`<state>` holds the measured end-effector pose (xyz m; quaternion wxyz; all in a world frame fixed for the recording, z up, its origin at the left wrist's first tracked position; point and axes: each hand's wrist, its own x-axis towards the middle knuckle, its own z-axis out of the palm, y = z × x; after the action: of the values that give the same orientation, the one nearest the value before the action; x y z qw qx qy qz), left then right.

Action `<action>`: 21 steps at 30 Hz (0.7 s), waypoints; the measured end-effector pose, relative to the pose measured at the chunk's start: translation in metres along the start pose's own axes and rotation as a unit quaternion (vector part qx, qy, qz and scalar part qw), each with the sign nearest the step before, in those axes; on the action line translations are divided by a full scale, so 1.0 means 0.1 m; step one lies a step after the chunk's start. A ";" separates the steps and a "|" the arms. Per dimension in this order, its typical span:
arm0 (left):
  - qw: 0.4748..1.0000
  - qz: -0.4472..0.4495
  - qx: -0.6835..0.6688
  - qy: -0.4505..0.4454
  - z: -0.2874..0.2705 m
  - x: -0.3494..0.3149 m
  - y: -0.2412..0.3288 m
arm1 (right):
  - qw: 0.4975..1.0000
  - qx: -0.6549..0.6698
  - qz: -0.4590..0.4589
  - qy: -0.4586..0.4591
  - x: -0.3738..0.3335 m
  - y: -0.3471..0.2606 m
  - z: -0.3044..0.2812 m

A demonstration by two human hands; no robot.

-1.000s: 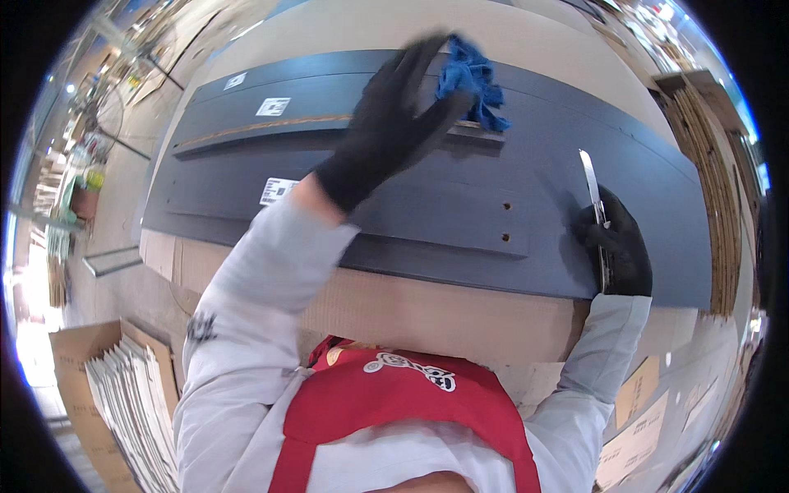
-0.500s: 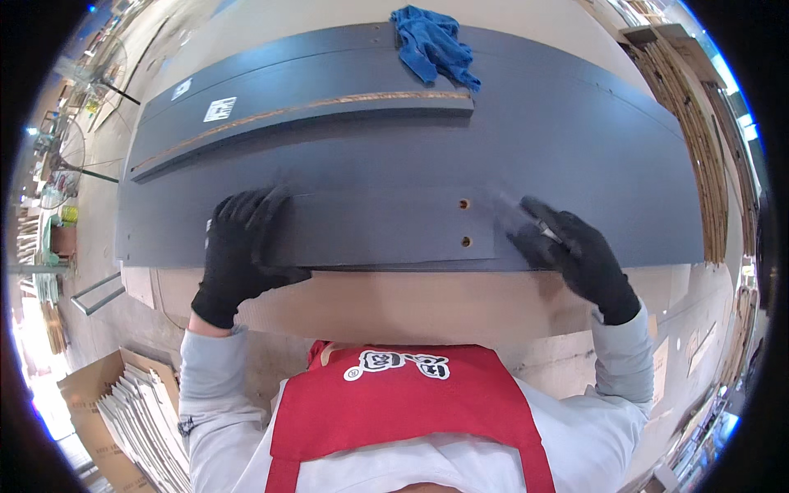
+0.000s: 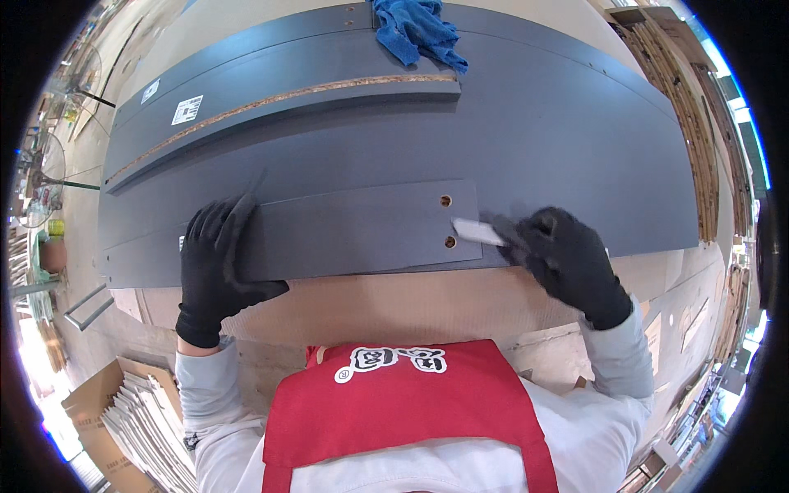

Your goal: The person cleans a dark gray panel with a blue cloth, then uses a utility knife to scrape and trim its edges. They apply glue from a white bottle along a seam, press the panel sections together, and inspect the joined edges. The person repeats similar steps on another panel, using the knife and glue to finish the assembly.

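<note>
A narrow dark grey board (image 3: 353, 226) lies along the near edge of a larger dark grey panel (image 3: 575, 148). Two round holes are cut near the narrow board's right end. My left hand (image 3: 215, 263), in a black glove, rests on its left part with fingers stretched out and the thumb apart along the front edge. In my gloved right hand (image 3: 567, 259) is a small pale flat tool (image 3: 477, 232); it reaches over the board's right end, close to the holes. Blur hides the tool's exact kind.
A long strip (image 3: 288, 111) with a raw chipboard edge lies on the panel, farther back. Beyond it, a blue cloth (image 3: 419, 34) is draped near the far edge. Brown cardboard (image 3: 386, 306) shows under the front. An open carton (image 3: 107, 411) of flat pieces stands at lower left.
The boards appear shifted slightly left in the view. My right hand has turned, and the pale tool now points left over the narrow board's end. My left hand stays on the board.
</note>
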<state>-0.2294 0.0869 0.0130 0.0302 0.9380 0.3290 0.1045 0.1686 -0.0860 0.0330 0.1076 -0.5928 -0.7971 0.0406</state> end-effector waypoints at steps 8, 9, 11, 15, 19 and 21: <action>1.000 -0.005 0.004 -0.015 -0.03 -0.01 0.00 | 0.996 0.022 -0.044 -0.073 0.33 0.42 -0.08; 1.000 -0.003 0.011 -0.015 -0.04 0.01 0.01 | 0.996 0.019 -0.051 -0.069 0.37 0.46 -0.08; 1.000 0.000 0.015 -0.010 -0.02 0.02 0.01 | 0.995 0.028 -0.063 -0.071 0.44 0.55 -0.06; 1.000 0.002 0.012 0.000 -0.02 0.01 0.00 | 0.991 0.037 -0.090 -0.093 0.56 0.66 -0.08; 1.000 -0.003 0.012 -0.022 -0.03 0.01 0.00 | 0.986 0.045 -0.117 -0.106 0.70 0.73 -0.09; 1.000 0.002 -0.004 -0.008 -0.02 -0.02 -0.02 | 0.983 0.041 -0.151 -0.100 0.75 0.76 -0.10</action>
<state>-0.2326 0.0867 0.0145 0.0365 0.9393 0.3267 0.0982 0.2218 0.0078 0.0377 0.0561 -0.4539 -0.8818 0.1154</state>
